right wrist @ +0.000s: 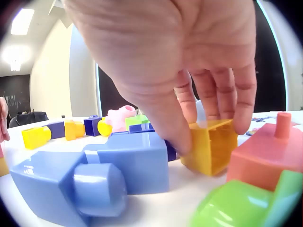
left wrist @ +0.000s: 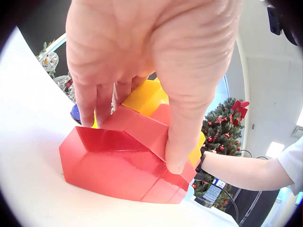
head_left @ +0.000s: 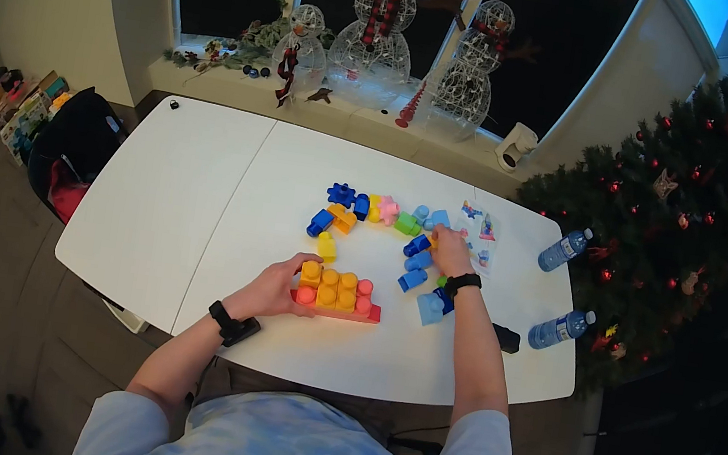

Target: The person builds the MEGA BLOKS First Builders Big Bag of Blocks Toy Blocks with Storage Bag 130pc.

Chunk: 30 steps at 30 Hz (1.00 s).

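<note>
Toward the near side of the white table stands a toy block build, with yellow blocks [head_left: 328,290] and red studs on a red base [head_left: 347,315]. My left hand [head_left: 269,291] grips its left end. In the left wrist view the thumb lies along the red block [left wrist: 113,165], the fingers on the far side. Over at the right, my right hand [head_left: 453,253] pinches a yellow block [right wrist: 201,147] between thumb and fingers, its hollow side showing. Light blue blocks [right wrist: 135,161], a red block with a peg [right wrist: 270,156] and a green piece [right wrist: 236,208] lie around that hand.
Loose blocks curve behind the build, among them a dark blue gear-shaped one [head_left: 341,194], a pink one [head_left: 388,210] and a yellow one [head_left: 327,247]. A picture sheet [head_left: 481,230] lies beyond my right hand. Two water bottles [head_left: 565,249] stand along the right edge.
</note>
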{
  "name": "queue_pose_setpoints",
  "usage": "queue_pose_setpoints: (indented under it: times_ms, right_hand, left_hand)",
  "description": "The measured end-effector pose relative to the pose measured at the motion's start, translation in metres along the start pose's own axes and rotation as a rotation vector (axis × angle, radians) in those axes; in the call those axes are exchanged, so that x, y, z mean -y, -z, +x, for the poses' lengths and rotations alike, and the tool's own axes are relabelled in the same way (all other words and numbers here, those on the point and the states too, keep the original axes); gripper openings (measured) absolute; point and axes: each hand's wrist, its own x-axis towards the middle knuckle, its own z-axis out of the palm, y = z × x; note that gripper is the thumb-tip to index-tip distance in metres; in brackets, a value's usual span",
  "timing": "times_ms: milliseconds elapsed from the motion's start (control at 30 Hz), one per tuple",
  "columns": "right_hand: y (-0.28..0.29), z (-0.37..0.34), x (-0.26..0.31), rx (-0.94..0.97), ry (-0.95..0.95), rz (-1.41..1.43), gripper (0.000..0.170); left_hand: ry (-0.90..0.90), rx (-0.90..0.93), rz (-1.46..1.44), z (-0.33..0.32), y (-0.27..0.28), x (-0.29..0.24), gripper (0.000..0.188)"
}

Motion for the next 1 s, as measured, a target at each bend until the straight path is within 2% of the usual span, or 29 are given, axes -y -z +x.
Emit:
queue_pose_setpoints:
  times_ms: [167,233,267,333,367,433,700,1000]
  right_hand:
    - [0.027,-0.009,0.025,0.030,-0.166,-0.107,0.034]
    - [0.040,-0.019,0.035,-0.256,0.039,0.135,0.036]
    - [0.048,-0.028,0.048,-0.253,0.034,0.137,0.036]
    - [0.060,-0.049,0.085,0.025,0.084,0.733,0.039]
    - [0.062,-0.060,0.099,0.025,0.080,0.733,0.039]
    - [0.060,-0.080,0.120,0.196,0.162,0.860,0.041]
    - [0.041,-0.094,0.126,0.232,0.201,0.868,0.034]
    - [0.035,-0.095,0.130,0.155,0.269,0.812,0.034]
  left_hand:
    - [0.110,0.045,0.066,0.004,0.000,-0.001,0.078]
    - [0.101,0.041,0.053,0.003,0.000,0.000,0.075]
    - [0.086,0.029,0.041,0.003,-0.001,0.001,0.072]
    - [0.082,0.025,0.031,0.004,-0.001,0.002,0.071]
    - [0.076,0.016,0.023,0.004,-0.001,0.003,0.070]
    - [0.069,0.015,0.009,0.004,0.000,-0.001,0.070]
    - [0.066,0.013,-0.024,0.004,0.001,-0.003,0.068]
    - [0.056,0.012,-0.015,0.005,0.001,-0.002,0.068]
